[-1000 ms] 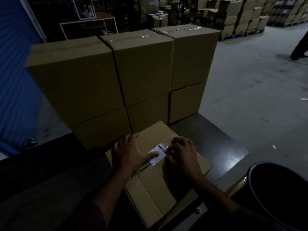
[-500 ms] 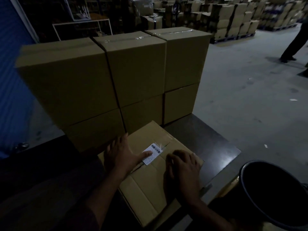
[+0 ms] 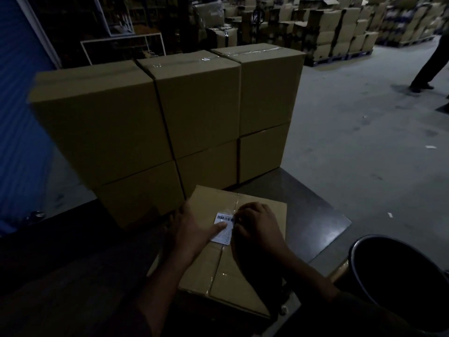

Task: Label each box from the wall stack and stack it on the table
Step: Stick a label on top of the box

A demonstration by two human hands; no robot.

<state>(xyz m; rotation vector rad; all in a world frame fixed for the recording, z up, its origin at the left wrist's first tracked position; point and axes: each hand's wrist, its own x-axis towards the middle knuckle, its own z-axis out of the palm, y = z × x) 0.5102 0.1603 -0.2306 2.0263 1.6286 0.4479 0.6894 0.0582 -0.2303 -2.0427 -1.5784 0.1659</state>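
- Box on the dark surface, in front of the stacked boxes and just short of touching them; squared up since a second ago, taped seam now running nearly straight away from the body instead of slanting.
- Label lying white across that seam near the far end of the lid, turned with the box and now close to upright (barcode at the top).
- Left hand spread flat on the lid, fingers straight, thumb still pressing the label's lower left part; nothing gripped.
- Right hand back up at the label's right edge after dropping lower half a second ago; fingers curled, tips at the edge, apparently rubbing it down (pinching or only pressing: cannot tell in this dim light).
- Meaning for the task, as a judgement: label placed and nearly smoothed, so labelling of this box almost done; lifting onto the stack not yet begun.
- Black bin beside the surface at lower right; a person's legs crossing the floor far right, well apart.
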